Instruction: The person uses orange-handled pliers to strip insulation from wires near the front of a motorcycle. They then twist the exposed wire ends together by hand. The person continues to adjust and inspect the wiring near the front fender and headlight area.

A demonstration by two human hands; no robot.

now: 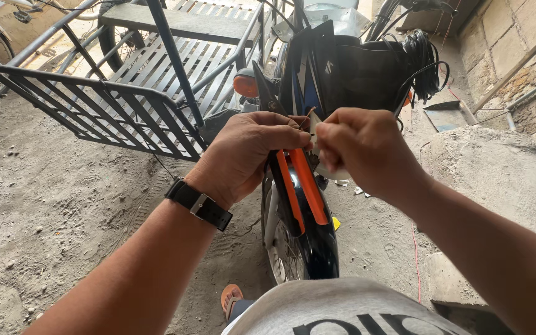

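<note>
Up close, both sets of fingertips pinch thin wires (310, 118) between them, the left hand (249, 152) and right hand (364, 149) nearly touching above the black fender (308, 205) with orange stripes. A watch (198, 203) bands the left wrist. Behind stand the motorcycle (348, 68) and a metal sidecar frame (138, 93).

Our closed left hand (252, 152) and right hand (358, 152) hide whatever thin wire we pinch; the black, orange-striped motorcycle mudguard (308, 217) vanishes beneath them.

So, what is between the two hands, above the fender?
Head view: between left hand and right hand, thin wires bridge a narrow gap above the black-and-orange fender.
</note>
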